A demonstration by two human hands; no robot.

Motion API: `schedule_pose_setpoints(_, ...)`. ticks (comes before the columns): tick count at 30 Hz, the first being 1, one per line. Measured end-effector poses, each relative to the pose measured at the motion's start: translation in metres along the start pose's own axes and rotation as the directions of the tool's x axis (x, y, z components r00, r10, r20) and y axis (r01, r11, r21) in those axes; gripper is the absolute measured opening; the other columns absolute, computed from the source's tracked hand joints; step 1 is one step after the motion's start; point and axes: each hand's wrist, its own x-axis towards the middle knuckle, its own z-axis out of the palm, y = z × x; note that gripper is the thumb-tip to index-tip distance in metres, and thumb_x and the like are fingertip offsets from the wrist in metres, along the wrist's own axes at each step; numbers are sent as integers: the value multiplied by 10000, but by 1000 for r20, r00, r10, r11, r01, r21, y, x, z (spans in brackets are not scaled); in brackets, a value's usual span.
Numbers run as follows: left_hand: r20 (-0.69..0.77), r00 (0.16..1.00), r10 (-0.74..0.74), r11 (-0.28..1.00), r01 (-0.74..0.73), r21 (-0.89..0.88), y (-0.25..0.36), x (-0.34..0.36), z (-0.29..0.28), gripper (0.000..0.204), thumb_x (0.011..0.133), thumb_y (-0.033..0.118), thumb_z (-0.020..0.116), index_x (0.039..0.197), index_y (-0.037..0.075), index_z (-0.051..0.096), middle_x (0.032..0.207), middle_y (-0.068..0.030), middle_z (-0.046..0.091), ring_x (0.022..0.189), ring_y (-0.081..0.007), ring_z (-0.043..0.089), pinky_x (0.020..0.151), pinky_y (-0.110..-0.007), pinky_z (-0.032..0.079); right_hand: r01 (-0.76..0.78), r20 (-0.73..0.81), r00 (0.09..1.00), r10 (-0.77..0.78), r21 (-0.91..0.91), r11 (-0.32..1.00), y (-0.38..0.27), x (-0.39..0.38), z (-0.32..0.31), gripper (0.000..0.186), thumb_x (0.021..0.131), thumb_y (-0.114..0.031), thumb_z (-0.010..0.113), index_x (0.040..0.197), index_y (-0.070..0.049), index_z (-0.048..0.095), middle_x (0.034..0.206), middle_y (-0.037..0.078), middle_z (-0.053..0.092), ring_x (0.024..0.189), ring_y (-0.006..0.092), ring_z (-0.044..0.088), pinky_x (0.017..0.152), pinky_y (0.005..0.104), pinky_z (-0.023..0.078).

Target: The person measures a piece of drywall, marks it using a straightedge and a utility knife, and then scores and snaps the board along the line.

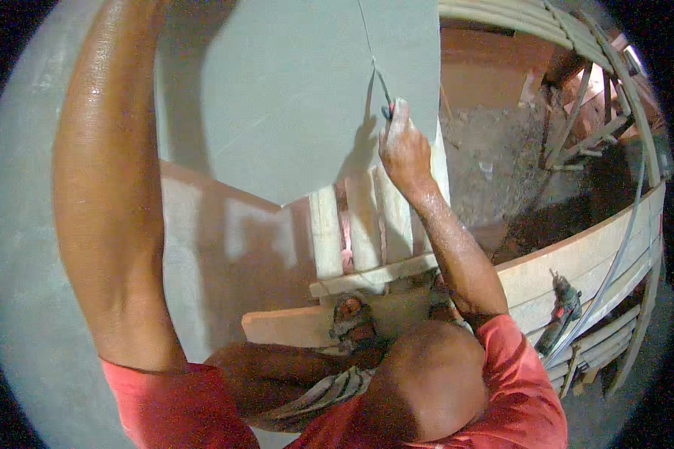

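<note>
My right hand (406,153) is closed around a slim-bladed utility knife (385,88), whose handle shows dark and red bits. The blade's tip touches a smooth grey-green board (277,97). From that tip a thin dark line runs up the board to the top of the view. My left arm (109,187) reaches up along the left side of the board. Its hand lies beyond the top edge, out of sight.
Pale wooden slats (363,224) show below the board, with a crosspiece under them. A power drill (565,303) lies on planks at the lower right, beside a pale cable (627,232). Curved-looking timber framing (584,45) and rough dark ground (494,161) extend on the right.
</note>
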Motion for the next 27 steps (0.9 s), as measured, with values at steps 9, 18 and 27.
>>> schedule_pose_setpoints(9,-48,999,20,985,-11,174,3,0,-5,378,934,344,475,927,5,644,902,-189,668,870,-340,639,829,-468,478,121,-210,973,-99,94,988,-48,17,-85,346,907,-72,516,1225,31,427,839,266,651,706,447,650,586,518,511)
schedule_pose_setpoints(18,-3,996,93,963,-89,255,-5,-7,-4,362,928,341,482,1023,67,699,1019,-220,681,985,-396,649,912,-503,485,325,-358,892,-275,88,942,-150,145,-148,313,917,-87,496,1209,11,442,844,290,652,757,459,648,640,553,501)
schedule_pose_setpoints(27,-16,998,57,972,-52,229,4,-13,-10,369,942,354,474,1006,77,709,1006,-221,682,972,-396,653,895,-496,497,246,-288,930,-230,22,969,-157,157,-149,259,949,-100,455,1176,23,433,767,318,625,750,495,627,632,577,486)
